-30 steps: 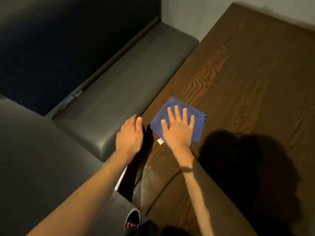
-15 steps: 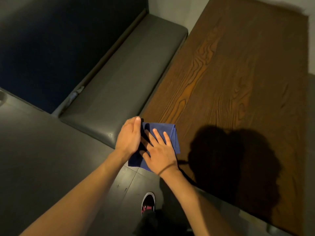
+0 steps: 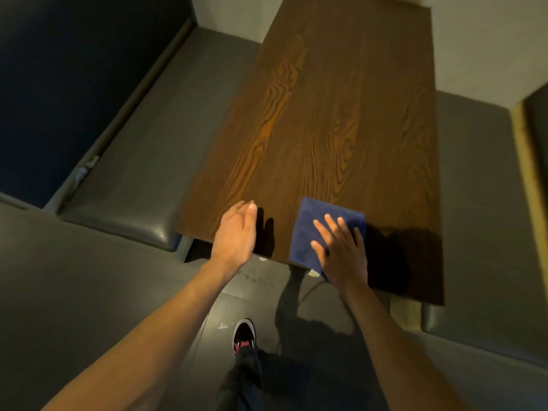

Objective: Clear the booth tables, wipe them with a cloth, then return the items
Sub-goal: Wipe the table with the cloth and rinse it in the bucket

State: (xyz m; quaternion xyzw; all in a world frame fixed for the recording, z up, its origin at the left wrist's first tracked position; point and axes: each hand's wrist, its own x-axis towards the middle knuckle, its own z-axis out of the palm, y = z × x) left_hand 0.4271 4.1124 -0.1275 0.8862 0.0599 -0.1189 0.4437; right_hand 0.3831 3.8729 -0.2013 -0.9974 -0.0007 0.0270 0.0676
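A folded blue cloth (image 3: 314, 229) lies on the near end of the dark wooden booth table (image 3: 341, 120), its corner hanging just over the front edge. My right hand (image 3: 341, 253) presses flat on the cloth with straight, spread fingers. My left hand (image 3: 235, 232) is at the table's near left corner, fingers straight and together, edge-on to the wood and holding nothing. The tabletop bears nothing else.
Grey padded bench seats flank the table, one on the left (image 3: 142, 173) and one on the right (image 3: 480, 203). A dark blue backrest (image 3: 59, 84) rises at far left. My shoe (image 3: 243, 333) stands on the grey tiled floor in front of the table.
My right hand has slid the cloth rightward along the table's near edge, away from the left corner. My left hand stays near that corner. The view has pulled back and shows the whole table.
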